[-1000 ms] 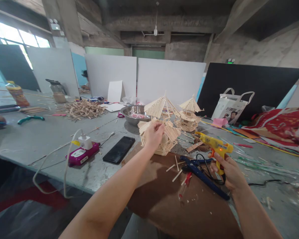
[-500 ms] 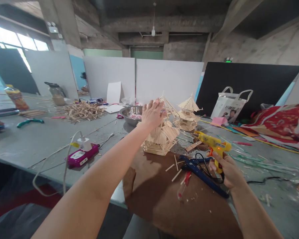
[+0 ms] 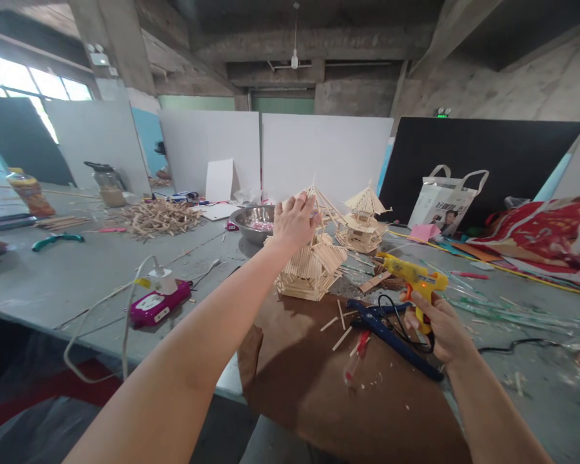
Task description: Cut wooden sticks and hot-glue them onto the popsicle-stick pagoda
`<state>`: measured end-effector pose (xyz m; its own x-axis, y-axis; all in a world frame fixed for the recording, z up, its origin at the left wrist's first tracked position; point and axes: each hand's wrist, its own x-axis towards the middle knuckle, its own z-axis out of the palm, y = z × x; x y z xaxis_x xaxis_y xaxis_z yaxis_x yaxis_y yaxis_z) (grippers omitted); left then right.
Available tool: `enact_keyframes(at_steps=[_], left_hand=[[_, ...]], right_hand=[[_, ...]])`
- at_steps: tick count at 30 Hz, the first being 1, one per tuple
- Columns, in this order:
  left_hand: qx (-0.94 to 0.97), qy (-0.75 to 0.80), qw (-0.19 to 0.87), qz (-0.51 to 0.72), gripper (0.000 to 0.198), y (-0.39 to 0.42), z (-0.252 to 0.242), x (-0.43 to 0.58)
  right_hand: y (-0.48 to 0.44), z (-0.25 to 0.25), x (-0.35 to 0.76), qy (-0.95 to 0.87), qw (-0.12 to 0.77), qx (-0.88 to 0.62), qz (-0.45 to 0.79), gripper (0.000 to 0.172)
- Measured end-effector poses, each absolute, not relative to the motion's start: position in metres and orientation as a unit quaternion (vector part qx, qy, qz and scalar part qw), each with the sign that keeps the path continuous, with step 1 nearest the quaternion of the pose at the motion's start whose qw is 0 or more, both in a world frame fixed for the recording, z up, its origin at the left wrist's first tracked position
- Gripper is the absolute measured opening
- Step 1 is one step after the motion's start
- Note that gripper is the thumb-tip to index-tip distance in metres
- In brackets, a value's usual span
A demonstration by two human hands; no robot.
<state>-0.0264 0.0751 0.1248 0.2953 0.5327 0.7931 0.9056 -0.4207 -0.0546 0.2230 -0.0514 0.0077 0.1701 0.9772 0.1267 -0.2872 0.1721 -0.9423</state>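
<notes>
My left hand [image 3: 294, 220] reaches over the upper part of a pagoda model [image 3: 309, 274] built from thin wooden sticks. Its fingers bend onto the stick frame of the roof; what the fingertips pinch is hidden behind the hand. Out to the right, my right hand [image 3: 437, 325] is wrapped round the handle of a yellow hot glue gun [image 3: 415, 277], whose small orange light glows and whose nozzle points left towards the models. A second stick pagoda [image 3: 362, 222] stands just behind. Blue-handled pliers [image 3: 396, 341] and loose sticks [image 3: 342, 335] lie on a brown board [image 3: 319, 386] below.
A steel bowl [image 3: 251, 225] sits behind my left hand, beside a heap of short sticks [image 3: 162, 218]. At left are a purple power strip [image 3: 159, 303] with a white cable and teal pliers [image 3: 58, 240]. A white bag [image 3: 439, 203] stands at the back right.
Almost nothing differs. The view has shifted very slightly, while my left hand stays at the pagoda's roof and my right hand keeps the glue gun in the same place.
</notes>
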Motion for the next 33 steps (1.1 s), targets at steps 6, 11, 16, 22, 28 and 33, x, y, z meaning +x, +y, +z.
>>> enact_keyframes(at_steps=[6, 11, 16, 22, 28, 33], left_hand=[[-0.765, -0.47, 0.247, -0.366, 0.046, 0.074, 0.125, -0.025], [-0.77, -0.463, 0.23, -0.374, 0.047, 0.073, 0.126, -0.028], [-0.766, -0.417, 0.17, -0.459, 0.04, 0.074, 0.129, -0.046], [-0.699, -0.398, 0.087, -0.588, 0.03, 0.071, 0.126, -0.067], [-0.588, -0.405, -0.01, -0.7, 0.017, 0.053, 0.103, -0.071], [-0.537, -0.4, -0.192, -0.717, 0.013, 0.033, 0.079, -0.059]], right_hand=[[-0.051, 0.007, 0.223, -0.413, 0.635, -0.418, 0.501, 0.022], [-0.049, 0.006, 0.224, -0.422, 0.645, -0.411, 0.487, 0.021], [-0.05, 0.006, 0.224, -0.426, 0.645, -0.406, 0.487, 0.023], [-0.051, 0.006, 0.223, -0.417, 0.642, -0.413, 0.494, 0.021], [-0.05, 0.003, 0.225, -0.413, 0.623, -0.426, 0.51, 0.025], [-0.052, 0.006, 0.223, -0.413, 0.623, -0.427, 0.508, 0.024]])
